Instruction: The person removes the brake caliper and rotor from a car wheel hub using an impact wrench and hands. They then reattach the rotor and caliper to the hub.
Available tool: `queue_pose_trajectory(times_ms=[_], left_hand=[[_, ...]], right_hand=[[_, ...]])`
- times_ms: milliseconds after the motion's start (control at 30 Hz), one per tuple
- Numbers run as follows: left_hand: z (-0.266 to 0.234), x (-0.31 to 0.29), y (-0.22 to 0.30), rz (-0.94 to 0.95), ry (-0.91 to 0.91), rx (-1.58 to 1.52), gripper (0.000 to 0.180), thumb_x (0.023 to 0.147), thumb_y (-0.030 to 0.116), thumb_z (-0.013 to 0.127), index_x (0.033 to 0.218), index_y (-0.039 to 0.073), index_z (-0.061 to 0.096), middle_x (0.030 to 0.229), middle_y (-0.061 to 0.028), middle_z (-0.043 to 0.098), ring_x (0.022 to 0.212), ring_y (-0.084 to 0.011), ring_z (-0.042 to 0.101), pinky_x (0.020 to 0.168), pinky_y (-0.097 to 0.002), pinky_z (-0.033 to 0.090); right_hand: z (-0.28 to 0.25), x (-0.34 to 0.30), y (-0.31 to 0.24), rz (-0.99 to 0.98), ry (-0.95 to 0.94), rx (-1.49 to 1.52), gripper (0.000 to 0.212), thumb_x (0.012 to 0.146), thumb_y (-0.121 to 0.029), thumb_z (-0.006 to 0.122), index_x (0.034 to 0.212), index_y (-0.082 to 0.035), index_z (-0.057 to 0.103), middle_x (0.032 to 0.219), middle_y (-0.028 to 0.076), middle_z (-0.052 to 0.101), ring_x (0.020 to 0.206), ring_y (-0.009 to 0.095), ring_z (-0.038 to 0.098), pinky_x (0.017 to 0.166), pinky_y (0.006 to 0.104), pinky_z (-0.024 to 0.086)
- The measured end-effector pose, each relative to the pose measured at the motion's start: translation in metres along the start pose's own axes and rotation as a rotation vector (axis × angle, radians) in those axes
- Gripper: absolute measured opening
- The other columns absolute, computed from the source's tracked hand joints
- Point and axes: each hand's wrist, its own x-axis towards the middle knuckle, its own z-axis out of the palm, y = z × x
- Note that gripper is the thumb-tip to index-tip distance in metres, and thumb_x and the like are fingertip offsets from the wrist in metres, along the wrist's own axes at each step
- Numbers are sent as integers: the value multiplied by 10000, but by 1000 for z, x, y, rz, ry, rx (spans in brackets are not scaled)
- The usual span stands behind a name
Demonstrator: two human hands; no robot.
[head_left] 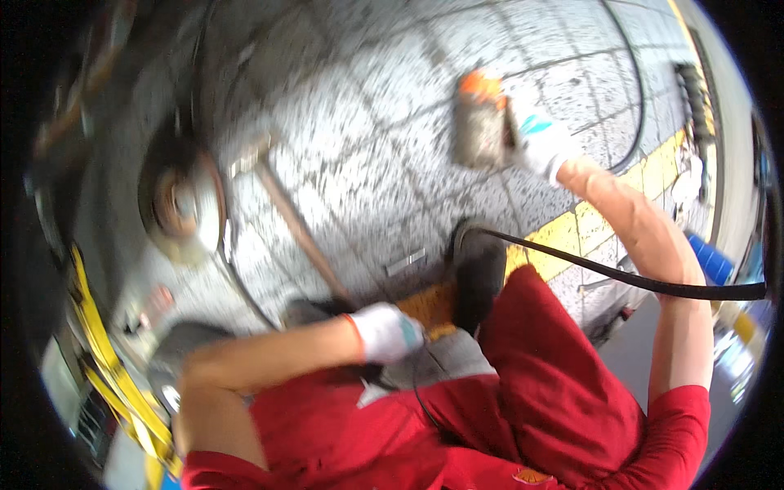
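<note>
My right hand [543, 147], in a white work glove, reaches out over the tiled floor at the upper right. It is closed at the side of a grimy, mug-shaped container [480, 135] with an orange part [482, 85] at its top; motion blur hides finer detail. My left hand [390, 333], gloved in white with an orange cuff, is curled closed in front of my lap. What its fingers hold, if anything, I cannot make out. Beyond it a long-handled hammer [298, 222] lies on the floor, its head pointing away from me.
A round brake disc or hub [184, 204] stands at the left, near a yellow metal arm [110, 359]. One black hose [604, 272] crosses from the right toward my shoe [478, 273]. A small flat metal piece [406, 262] lies on the tiles. A blue cylinder [710, 260] is at the right.
</note>
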Motion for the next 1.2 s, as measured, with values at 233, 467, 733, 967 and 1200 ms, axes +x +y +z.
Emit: queue_pose_trajectory(times_ms=[233, 467, 733, 967, 1200], left_hand=[[63, 86, 9, 349, 96, 53, 205, 866, 190, 530, 997, 102, 661, 947, -87, 679, 759, -294, 673, 651, -400, 522], [137, 119, 16, 131, -39, -138, 252, 858, 269, 534, 1032, 102, 605, 1000, -108, 618, 897, -310, 618, 752, -407, 472], [259, 168, 16, -93, 198, -1140, 537, 827, 363, 549, 1287, 91, 492, 1288, -151, 517, 1137, -335, 531, 959, -412, 405], [281, 190, 19, -103, 318, -1439, 811, 774, 436, 586, 1479, 81, 401, 1505, -187, 437, 1324, -356, 460, 1113, -414, 357], [296, 198, 17, -262, 256, -1765, 523, 1041, 339, 384, 1495, 80, 373, 1571, -85, 355, 1414, -270, 357, 1189, -425, 278]], right_hand=[[22, -24, 8, 58, 43, 113, 554, 752, -129, 750, 1241, -27, 510, 968, 189, 679, 923, 370, 666, 790, 421, 544], [20, -29, 2, 84, 96, 90, 471, 787, -95, 684, 1226, -26, 527, 977, 197, 663, 949, 379, 651, 805, 442, 536], [-3, -23, -15, 215, -164, 43, 524, 873, -137, 603, 1367, -51, 453, 1144, 225, 626, 1075, 380, 624, 891, 455, 519], [14, -19, -12, 195, -69, -29, 477, 858, -147, 628, 1298, -36, 477, 1154, 236, 614, 1061, 392, 633, 883, 464, 530], [13, -18, -8, 179, -122, 2, 529, 827, -162, 663, 1296, -18, 466, 1136, 237, 627, 1039, 400, 644, 852, 470, 536]])
